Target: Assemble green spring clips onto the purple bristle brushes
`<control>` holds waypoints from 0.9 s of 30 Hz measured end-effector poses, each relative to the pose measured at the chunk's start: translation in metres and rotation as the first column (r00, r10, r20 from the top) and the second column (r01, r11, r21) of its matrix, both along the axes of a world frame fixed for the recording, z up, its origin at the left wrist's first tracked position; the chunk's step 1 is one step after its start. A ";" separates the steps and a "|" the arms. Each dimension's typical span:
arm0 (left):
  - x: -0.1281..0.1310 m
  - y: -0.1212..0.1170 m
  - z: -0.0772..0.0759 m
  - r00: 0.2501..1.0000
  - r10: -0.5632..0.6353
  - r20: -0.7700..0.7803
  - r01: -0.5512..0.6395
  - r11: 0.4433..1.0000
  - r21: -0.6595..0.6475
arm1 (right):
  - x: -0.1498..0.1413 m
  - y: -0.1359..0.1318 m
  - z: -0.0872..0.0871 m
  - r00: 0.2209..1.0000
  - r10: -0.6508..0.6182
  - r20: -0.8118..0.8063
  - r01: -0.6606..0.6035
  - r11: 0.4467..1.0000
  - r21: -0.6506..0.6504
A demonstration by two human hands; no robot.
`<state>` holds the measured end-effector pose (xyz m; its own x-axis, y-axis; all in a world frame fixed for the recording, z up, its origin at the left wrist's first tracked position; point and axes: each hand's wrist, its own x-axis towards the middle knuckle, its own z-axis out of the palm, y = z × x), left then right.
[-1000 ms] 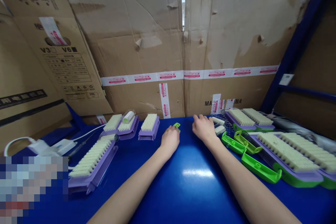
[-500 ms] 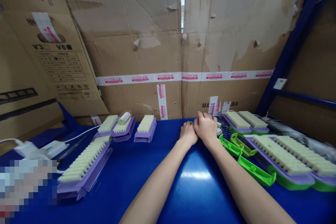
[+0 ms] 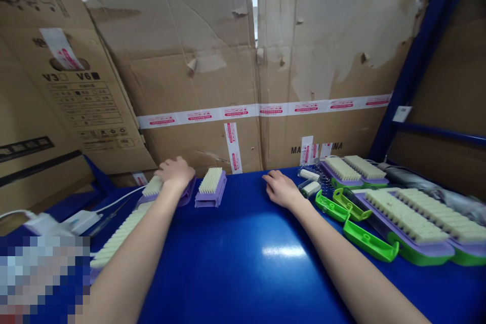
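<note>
My left hand point(image 3: 175, 171) is over the purple-based brush with cream bristles point(image 3: 188, 191) at the back left. Its fingers look spread and bent downward, with some tips hidden. The small clear-cased white and green item on that brush is covered by the hand. Beside it are another cream-bristled brush head point(image 3: 153, 186) and, apart to the right, a purple brush head point(image 3: 210, 186). My right hand point(image 3: 280, 188) rests near the table's back edge, fingers loosely extended leftward, holding nothing. Small clear-cased white pieces point(image 3: 310, 188) lie just right of it.
Green plastic handles point(image 3: 370, 243) and green-and-purple brushes point(image 3: 410, 215) lie on the right. A long brush point(image 3: 121, 235) sits partly behind my left forearm. White plugs and cables point(image 3: 81, 220) are at left. Cardboard point(image 3: 197, 81) walls the back of the blue table point(image 3: 228, 263).
My hands were together at the back middle and have parted. The left moved left onto the brush; the right shifted slightly left and down, uncovering small clear-cased pieces. The view shifted a little.
</note>
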<state>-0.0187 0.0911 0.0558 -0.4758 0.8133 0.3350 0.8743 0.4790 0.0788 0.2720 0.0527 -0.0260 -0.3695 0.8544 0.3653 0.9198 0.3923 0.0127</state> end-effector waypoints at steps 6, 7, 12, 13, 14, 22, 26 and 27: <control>-0.012 -0.006 -0.002 0.994 -0.108 0.028 0.109 0.993 -0.053 | -0.003 0.000 -0.005 0.973 -0.215 0.089 0.218 0.975 -0.035; -0.006 -0.007 0.000 0.993 -0.120 0.001 0.120 0.993 -0.023 | -0.002 0.000 -0.005 0.960 -0.266 0.083 0.269 0.963 -0.026; 0.052 -0.009 0.010 0.967 -0.251 -0.056 0.254 0.964 0.075 | 0.000 0.000 -0.006 0.848 -0.523 0.082 0.527 0.850 -0.026; 0.066 -0.009 0.009 0.954 -0.295 -0.046 0.298 0.951 0.081 | 0.001 0.000 -0.005 0.826 -0.558 0.081 0.561 0.828 -0.023; 0.081 -0.009 0.007 0.940 -0.339 -0.023 0.340 0.937 0.075 | 0.001 0.000 -0.004 0.816 -0.574 0.068 0.575 0.818 0.001; 0.178 0.001 -0.052 0.730 -0.611 0.306 0.590 0.789 0.170 | 0.000 -0.006 0.006 0.944 -0.311 -0.111 0.328 0.852 0.409; 0.198 0.003 -0.071 0.621 -0.690 0.372 0.644 0.720 0.260 | 0.001 -0.002 0.002 0.961 -0.243 -0.131 0.276 0.846 0.456; 0.200 0.004 -0.073 0.588 -0.711 0.386 0.652 0.699 0.293 | 0.002 0.000 0.000 0.961 -0.238 -0.143 0.278 0.842 0.463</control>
